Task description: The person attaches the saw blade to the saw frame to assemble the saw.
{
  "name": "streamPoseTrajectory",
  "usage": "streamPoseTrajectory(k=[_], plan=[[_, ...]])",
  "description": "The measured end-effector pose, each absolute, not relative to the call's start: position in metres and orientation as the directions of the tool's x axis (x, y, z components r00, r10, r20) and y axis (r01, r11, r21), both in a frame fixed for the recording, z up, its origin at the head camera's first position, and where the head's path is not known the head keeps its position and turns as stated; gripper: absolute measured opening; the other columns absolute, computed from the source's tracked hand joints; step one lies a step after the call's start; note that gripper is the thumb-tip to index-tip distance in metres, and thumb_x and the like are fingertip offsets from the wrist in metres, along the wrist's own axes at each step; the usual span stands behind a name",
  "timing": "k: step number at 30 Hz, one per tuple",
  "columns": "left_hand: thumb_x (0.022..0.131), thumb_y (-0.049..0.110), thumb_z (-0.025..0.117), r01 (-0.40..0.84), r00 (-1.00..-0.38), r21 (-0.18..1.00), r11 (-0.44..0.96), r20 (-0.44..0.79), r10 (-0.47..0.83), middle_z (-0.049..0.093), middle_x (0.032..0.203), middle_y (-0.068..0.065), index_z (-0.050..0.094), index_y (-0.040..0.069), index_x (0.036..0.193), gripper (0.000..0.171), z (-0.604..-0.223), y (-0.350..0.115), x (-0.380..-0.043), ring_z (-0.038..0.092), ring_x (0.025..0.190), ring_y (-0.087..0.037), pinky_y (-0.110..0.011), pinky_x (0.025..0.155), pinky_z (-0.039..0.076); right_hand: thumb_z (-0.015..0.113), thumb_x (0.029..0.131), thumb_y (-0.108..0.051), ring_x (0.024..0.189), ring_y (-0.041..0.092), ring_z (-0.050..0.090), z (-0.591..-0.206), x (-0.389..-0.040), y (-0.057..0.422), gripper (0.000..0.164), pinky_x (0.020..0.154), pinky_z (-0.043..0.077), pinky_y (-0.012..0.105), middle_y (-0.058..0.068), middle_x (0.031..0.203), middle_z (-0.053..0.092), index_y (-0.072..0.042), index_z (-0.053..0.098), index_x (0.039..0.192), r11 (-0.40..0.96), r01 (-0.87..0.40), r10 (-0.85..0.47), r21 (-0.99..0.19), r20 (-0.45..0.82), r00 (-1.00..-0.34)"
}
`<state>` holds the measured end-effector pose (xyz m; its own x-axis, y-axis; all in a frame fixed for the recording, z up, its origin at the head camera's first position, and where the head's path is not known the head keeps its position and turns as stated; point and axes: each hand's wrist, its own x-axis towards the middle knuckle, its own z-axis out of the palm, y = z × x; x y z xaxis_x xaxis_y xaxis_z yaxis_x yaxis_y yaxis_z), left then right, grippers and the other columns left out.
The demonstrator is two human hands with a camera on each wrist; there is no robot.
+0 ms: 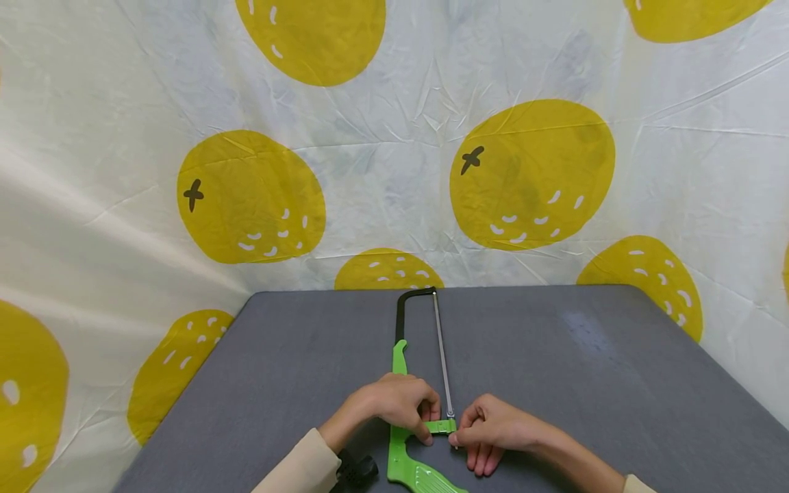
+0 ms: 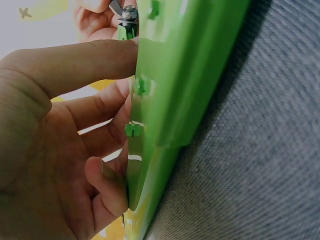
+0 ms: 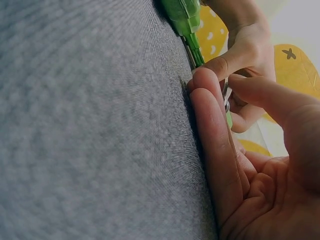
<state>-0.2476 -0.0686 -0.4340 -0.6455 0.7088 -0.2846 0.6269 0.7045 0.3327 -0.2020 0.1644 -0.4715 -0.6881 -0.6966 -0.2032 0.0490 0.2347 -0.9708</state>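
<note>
A hacksaw with a green handle, black bow and thin silver blade lies on the grey table, pointing away from me. My left hand holds its green frame just above the handle, thumb on the near side; the left wrist view shows these fingers against the green frame from close by. At the blade's near end, my right hand pinches a small metal wing nut between thumb and index finger. Those fingertips partly hide the nut in the head view.
The grey table reaches to a white cloth backdrop with yellow fruit prints, which also hangs along both sides. A black device sits beneath the left sleeve, left of the handle.
</note>
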Motion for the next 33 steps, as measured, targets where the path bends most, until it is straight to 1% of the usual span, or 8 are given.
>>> streamPoseTrajectory(k=[11, 21, 27, 33], plan=[[0.08, 0.038, 0.088, 0.63, -0.652, 0.321, 0.707, -0.276, 0.706, 0.059, 0.075, 0.021, 0.066, 0.035, 0.084, 0.023, -0.4338, -0.0688, -0.2467, 0.054, 0.065, 0.001, -0.02, 0.061, 0.044, 0.068, 0.096, -0.019, 0.051, 0.003, 0.067, -0.4697, -0.202, 0.1639, 0.026, 0.048, 0.055, 0.022, 0.0, 0.064, 0.07, 0.007, 0.072, 0.09, 0.23, 0.058, -0.706, -0.971, -0.207, -0.677], [0.079, 0.038, 0.088, 0.628, -0.653, 0.323, 0.708, -0.276, 0.705, 0.06, 0.075, 0.021, 0.066, 0.035, 0.083, 0.023, -0.4336, -0.0687, -0.2471, 0.054, 0.065, 0.002, -0.02, 0.062, 0.044, 0.067, 0.094, -0.019, 0.051, 0.006, 0.068, -0.4698, -0.2005, 0.1637, 0.024, 0.048, 0.055, 0.023, 0.002, 0.063, 0.071, 0.002, 0.073, 0.087, 0.266, 0.055, -0.675, -0.962, -0.227, -0.702], [0.08, 0.038, 0.088, 0.629, -0.65, 0.327, 0.706, -0.277, 0.707, 0.06, 0.074, 0.021, 0.066, 0.035, 0.083, 0.023, -0.4337, -0.0684, -0.2472, 0.054, 0.065, 0.001, -0.02, 0.062, 0.044, 0.066, 0.094, -0.019, 0.051, 0.006, 0.068, -0.4689, -0.2004, 0.1632, 0.024, 0.048, 0.056, 0.023, 0.001, 0.063, 0.07, 0.003, 0.073, 0.087, 0.265, 0.068, -0.676, -0.962, -0.235, -0.698], [0.08, 0.038, 0.088, 0.629, -0.646, 0.332, 0.703, -0.279, 0.71, 0.06, 0.075, 0.021, 0.066, 0.034, 0.084, 0.023, -0.4339, -0.0687, -0.247, 0.054, 0.065, 0.001, -0.02, 0.062, 0.044, 0.065, 0.095, -0.018, 0.052, 0.005, 0.068, -0.469, -0.2007, 0.1641, 0.025, 0.049, 0.056, 0.023, 0.001, 0.064, 0.071, 0.005, 0.073, 0.09, 0.255, 0.067, -0.686, -0.964, -0.23, -0.69]])
